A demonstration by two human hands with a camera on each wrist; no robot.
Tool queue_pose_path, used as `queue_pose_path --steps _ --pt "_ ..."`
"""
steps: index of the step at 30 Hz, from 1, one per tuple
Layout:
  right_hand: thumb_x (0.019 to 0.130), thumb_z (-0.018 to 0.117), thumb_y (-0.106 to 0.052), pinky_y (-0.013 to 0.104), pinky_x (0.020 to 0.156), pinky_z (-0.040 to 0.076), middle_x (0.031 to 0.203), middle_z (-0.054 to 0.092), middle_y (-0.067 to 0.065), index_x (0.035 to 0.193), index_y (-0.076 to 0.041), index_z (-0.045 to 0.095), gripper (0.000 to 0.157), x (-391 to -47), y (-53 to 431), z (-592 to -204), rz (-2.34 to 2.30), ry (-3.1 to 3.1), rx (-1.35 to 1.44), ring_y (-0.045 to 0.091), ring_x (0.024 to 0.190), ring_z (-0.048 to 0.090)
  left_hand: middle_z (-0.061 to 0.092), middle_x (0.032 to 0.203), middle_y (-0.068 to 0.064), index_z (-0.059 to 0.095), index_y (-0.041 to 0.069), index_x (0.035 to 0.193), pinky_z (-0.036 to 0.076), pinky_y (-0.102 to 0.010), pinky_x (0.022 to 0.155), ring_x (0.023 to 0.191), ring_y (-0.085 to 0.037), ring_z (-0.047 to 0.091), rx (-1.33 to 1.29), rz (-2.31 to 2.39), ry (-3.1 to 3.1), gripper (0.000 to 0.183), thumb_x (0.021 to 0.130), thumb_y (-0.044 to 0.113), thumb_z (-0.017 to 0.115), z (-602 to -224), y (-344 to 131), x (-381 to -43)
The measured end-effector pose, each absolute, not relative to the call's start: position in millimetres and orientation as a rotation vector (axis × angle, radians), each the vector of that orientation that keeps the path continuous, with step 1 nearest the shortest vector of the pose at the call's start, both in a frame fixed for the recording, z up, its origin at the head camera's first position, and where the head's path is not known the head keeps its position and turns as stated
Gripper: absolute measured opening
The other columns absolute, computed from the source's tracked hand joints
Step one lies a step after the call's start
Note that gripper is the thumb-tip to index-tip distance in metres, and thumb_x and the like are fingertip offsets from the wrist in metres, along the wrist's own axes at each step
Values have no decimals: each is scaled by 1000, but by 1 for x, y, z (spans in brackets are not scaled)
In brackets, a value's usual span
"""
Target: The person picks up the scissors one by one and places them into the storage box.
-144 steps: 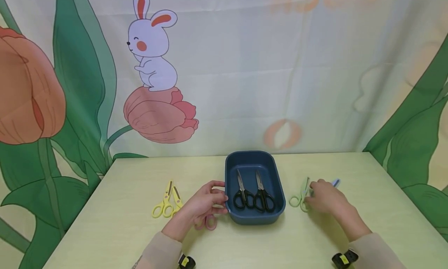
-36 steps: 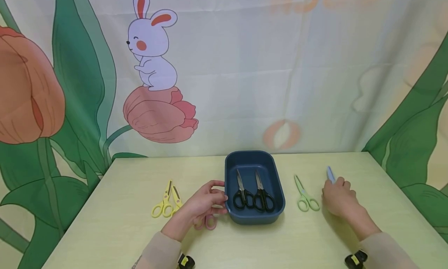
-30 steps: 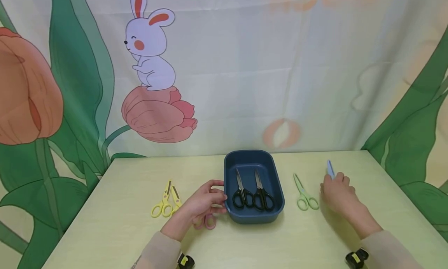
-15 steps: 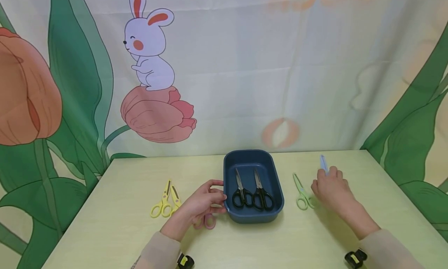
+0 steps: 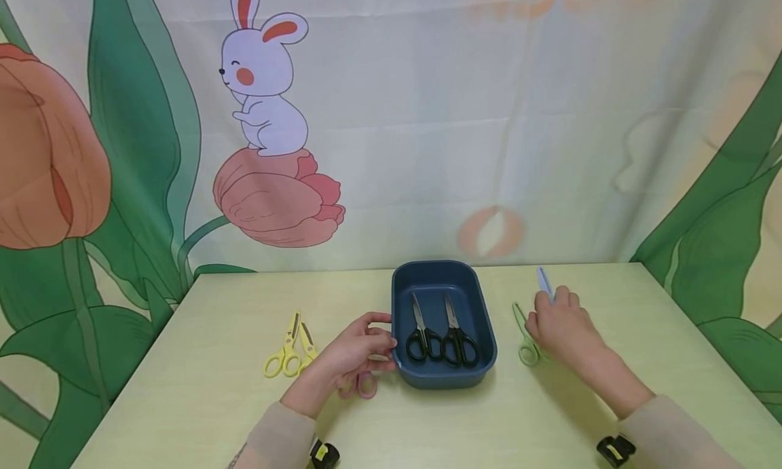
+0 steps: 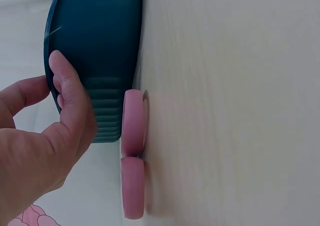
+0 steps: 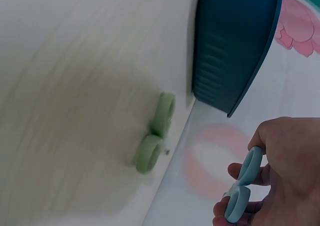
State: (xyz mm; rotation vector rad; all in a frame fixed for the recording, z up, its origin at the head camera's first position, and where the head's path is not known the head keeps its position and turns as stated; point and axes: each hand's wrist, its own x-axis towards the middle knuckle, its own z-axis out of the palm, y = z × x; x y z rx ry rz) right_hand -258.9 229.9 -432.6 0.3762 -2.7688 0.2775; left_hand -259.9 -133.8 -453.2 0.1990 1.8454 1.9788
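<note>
Blue scissors are held in my right hand near the green pair; my left hand pinches the tray, two black pairs lying inside.

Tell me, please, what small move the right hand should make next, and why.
I'd probably shift the blue scissors toward the tray: the right hand grips them, the tray stands to its left with the left hand touching its side, and the tray's far end has room beyond the black scissors.

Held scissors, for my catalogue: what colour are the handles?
Pale blue handles, clearest in the right wrist view.
</note>
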Motion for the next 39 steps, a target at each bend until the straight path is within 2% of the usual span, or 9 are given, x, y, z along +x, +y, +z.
queue_pose_path --steps 9,19,23,28,35,39 --pt "91 57 -11 48 52 45 83 41 22 82 0 46 18 -256 203 -421 265 -2695 443 37 71 44 56 107 -15 30 -5 149 61 -31 72 80 -18 62 189 1985 1824 61 94 -2 57 -451 -133 -259" --pt "92 63 -13 39 48 45 81 42 20 85 -1 48 20 -252 177 -412 175 -2664 536 33 70 42 56 102 -13 32 -6 147 60 -29 69 78 -19 62 182 2008 1817 59 94 -3 58 -453 -132 -262" --pt "92 65 -14 37 47 45 81 43 20 87 0 50 21 -251 168 -411 126 -2638 574 31 69 43 56 105 -16 31 -6 148 61 -30 69 77 -20 62 182 2005 1804 60 94 -4 57 -454 -133 -263" --pt "92 67 -16 35 47 46 80 43 19 85 -1 49 25 -249 156 -410 95 -2618 611 31 69 43 56 109 -19 30 -5 149 61 -30 69 77 -19 63 175 2001 1794 62 93 -3 57 -453 -133 -263" --pt "94 67 -19 33 46 44 82 42 17 85 -2 47 28 -246 134 -409 13 -2636 635 30 71 42 56 108 -17 30 -5 148 61 -29 69 77 -19 63 165 1991 1803 61 94 -3 57 -452 -132 -262" --pt "93 68 -20 33 47 47 83 44 20 89 1 51 28 -249 121 -413 5 -2626 660 30 71 43 56 105 -15 31 -5 147 61 -31 70 78 -19 63 167 1977 1827 59 93 -3 56 -450 -132 -262"
